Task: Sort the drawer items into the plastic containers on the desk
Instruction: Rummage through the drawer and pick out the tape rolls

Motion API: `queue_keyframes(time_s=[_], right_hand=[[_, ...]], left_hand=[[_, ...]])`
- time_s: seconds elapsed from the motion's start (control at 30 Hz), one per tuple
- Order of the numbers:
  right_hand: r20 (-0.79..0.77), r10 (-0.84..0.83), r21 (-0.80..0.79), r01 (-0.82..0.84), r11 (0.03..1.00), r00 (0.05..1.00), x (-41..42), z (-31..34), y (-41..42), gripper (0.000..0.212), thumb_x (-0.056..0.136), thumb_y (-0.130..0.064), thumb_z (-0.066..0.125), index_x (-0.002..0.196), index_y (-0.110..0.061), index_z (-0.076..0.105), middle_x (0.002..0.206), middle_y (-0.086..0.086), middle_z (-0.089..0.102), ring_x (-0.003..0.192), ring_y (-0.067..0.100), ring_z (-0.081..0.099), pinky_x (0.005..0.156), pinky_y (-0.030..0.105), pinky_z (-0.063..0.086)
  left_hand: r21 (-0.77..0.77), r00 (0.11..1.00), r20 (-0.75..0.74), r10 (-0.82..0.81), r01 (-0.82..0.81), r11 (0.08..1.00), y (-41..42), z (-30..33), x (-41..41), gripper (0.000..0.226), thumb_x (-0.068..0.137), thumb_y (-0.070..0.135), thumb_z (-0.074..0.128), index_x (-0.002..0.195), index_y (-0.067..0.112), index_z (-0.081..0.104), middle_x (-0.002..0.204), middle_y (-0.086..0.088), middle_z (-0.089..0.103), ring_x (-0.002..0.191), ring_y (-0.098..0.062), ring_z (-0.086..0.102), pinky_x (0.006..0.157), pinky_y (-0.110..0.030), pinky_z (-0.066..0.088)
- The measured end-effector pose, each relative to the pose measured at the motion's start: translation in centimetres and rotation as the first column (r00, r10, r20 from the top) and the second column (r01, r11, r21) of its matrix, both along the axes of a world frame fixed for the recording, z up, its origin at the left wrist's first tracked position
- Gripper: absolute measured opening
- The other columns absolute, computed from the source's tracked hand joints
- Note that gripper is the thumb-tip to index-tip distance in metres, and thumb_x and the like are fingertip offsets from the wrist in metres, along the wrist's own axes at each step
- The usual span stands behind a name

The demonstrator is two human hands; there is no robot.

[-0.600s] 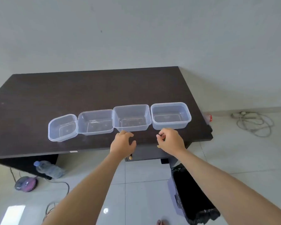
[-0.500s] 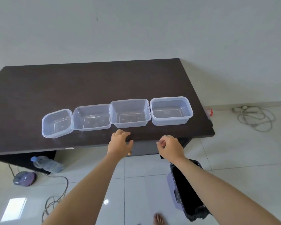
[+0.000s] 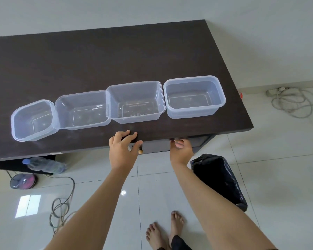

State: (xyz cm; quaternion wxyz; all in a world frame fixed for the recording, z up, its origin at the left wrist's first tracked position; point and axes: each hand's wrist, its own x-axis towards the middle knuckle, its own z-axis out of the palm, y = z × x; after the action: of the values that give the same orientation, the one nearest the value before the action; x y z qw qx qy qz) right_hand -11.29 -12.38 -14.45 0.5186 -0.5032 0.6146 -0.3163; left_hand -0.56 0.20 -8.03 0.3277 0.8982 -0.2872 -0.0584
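Observation:
Several empty clear plastic containers stand in a row near the front of the dark desk [image 3: 116, 60], from the leftmost container [image 3: 22, 123] to the rightmost container [image 3: 194, 112]. Below the desk's front edge is the shut drawer [image 3: 155, 146] with a small round wooden knob [image 3: 140, 151]. My left hand [image 3: 122, 150] lies over the desk edge with fingers apart, thumb just beside the knob. My right hand [image 3: 181, 149] reaches up under the desk edge at the drawer's top right; its fingertips are hidden there.
A bin lined with a black bag [image 3: 219, 177] stands on the tiled floor right of the drawer. Under the desk at left are a water bottle [image 3: 45, 166], a round grey-pink object [image 3: 23, 181] and a cable [image 3: 61, 210]. My bare feet [image 3: 163, 233] are below.
Both hands dropped from the desk top to its front edge. The left moved to the knob, the right went under the edge. My view came closer and tilted down.

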Motion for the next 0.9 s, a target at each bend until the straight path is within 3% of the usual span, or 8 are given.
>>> queue_keyframes(time_s=[0.07, 0.13, 0.23, 0.37, 0.53, 0.67, 0.8, 0.9], right_hand=[[0.000, -0.051, -0.008, 0.051, 0.999, 0.999, 0.3, -0.3, -0.3, 0.016, 0.078, -0.008, 0.073, 0.090, -0.003, 0.064, 0.085, 0.010, 0.068, 0.073, 0.017, 0.060, 0.058, -0.002, 0.037], [-0.009, -0.070, -0.010, 0.070, 0.998, 0.998, 0.4, -0.6, -0.7, 0.011, 0.077, -0.001, 0.072, 0.083, 0.000, 0.064, 0.078, 0.009, 0.065, 0.071, 0.017, 0.057, 0.057, -0.005, 0.035], [-0.009, -0.046, 0.000, 0.046, 0.999, 0.999, 0.2, -1.1, -1.6, 0.009, 0.073, 0.003, 0.070, 0.075, -0.001, 0.062, 0.071, 0.009, 0.064, 0.066, 0.014, 0.057, 0.056, -0.004, 0.036], [0.014, 0.028, -0.003, -0.028, 1.000, 1.000, 0.0, -0.9, -2.3, 0.012, 0.071, -0.002, 0.076, 0.072, 0.002, 0.065, 0.059, -0.003, 0.060, 0.053, -0.007, 0.058, 0.053, -0.002, 0.038], [-0.003, 0.052, -0.033, -0.052, 0.998, 0.999, -1.4, 0.0, -1.2, 0.031, 0.069, -0.003, 0.077, 0.058, -0.018, 0.052, 0.055, -0.007, 0.055, 0.050, 0.002, 0.048, 0.051, 0.008, 0.037], [-0.044, 0.040, -0.049, -0.042, 0.998, 0.998, -5.3, 0.6, 2.2, 0.032, 0.066, 0.003, 0.075, 0.059, -0.017, 0.050, 0.051, -0.008, 0.051, 0.044, 0.000, 0.049, 0.048, 0.007, 0.037], [-0.053, 0.011, 0.002, -0.011, 1.000, 0.999, -9.9, 0.0, 5.9, 0.026, 0.067, 0.009, 0.072, 0.064, -0.011, 0.056, 0.054, -0.003, 0.059, 0.047, -0.004, 0.055, 0.050, 0.004, 0.040], [-0.065, 0.013, 0.013, -0.012, 1.000, 0.998, -11.8, -0.5, 7.0, 0.030, 0.069, 0.005, 0.073, 0.065, -0.021, 0.058, 0.061, -0.002, 0.064, 0.053, -0.003, 0.059, 0.054, 0.005, 0.044]], left_hand=[[-0.015, 1.000, 0.007, -0.002, 0.003, 1.000, 0.1, -0.1, 0.0, 0.034, 0.082, 0.026, 0.073, 0.114, 0.015, 0.070, 0.116, -0.002, 0.060, 0.112, -0.026, 0.045, 0.084, -0.025, 0.038], [-0.029, 1.000, 0.018, -0.002, 0.003, 1.000, 0.1, -0.3, -0.1, 0.034, 0.082, 0.025, 0.074, 0.113, 0.014, 0.071, 0.115, -0.004, 0.060, 0.111, -0.027, 0.046, 0.086, -0.025, 0.037], [-0.037, 0.999, 0.035, -0.009, 0.010, 0.999, 0.1, -0.5, -0.1, 0.034, 0.082, 0.025, 0.074, 0.113, 0.014, 0.071, 0.115, -0.004, 0.060, 0.110, -0.028, 0.046, 0.087, -0.026, 0.037], [-0.039, 0.999, 0.033, -0.006, 0.008, 0.999, 0.2, -0.7, -0.1, 0.034, 0.082, 0.025, 0.073, 0.114, 0.014, 0.070, 0.116, -0.004, 0.060, 0.111, -0.027, 0.045, 0.090, -0.026, 0.036], [-0.058, 1.000, 0.016, 0.003, -0.002, 0.998, 0.2, -0.9, -0.2, 0.033, 0.083, 0.025, 0.072, 0.114, 0.014, 0.070, 0.119, -0.004, 0.059, 0.113, -0.027, 0.045, 0.091, -0.026, 0.036], [-0.076, 1.000, 0.005, 0.009, -0.008, 0.997, 0.2, -1.2, -0.4, 0.034, 0.084, 0.024, 0.072, 0.116, 0.014, 0.069, 0.121, -0.006, 0.058, 0.113, -0.029, 0.045, 0.091, -0.029, 0.041], [-0.087, 0.998, -0.009, 0.069, -0.069, 0.994, 0.6, -1.4, -2.6, 0.034, 0.085, 0.021, 0.070, 0.116, 0.010, 0.066, 0.132, -0.011, 0.048, 0.120, -0.032, 0.042, 0.093, -0.031, 0.039], [-0.028, 0.991, 0.000, 0.136, -0.135, 0.990, 2.1, -2.1, -5.7, 0.040, 0.082, 0.026, 0.072, 0.117, 0.012, 0.063, 0.138, -0.015, 0.042, 0.124, -0.036, 0.038, 0.098, -0.043, 0.039]])
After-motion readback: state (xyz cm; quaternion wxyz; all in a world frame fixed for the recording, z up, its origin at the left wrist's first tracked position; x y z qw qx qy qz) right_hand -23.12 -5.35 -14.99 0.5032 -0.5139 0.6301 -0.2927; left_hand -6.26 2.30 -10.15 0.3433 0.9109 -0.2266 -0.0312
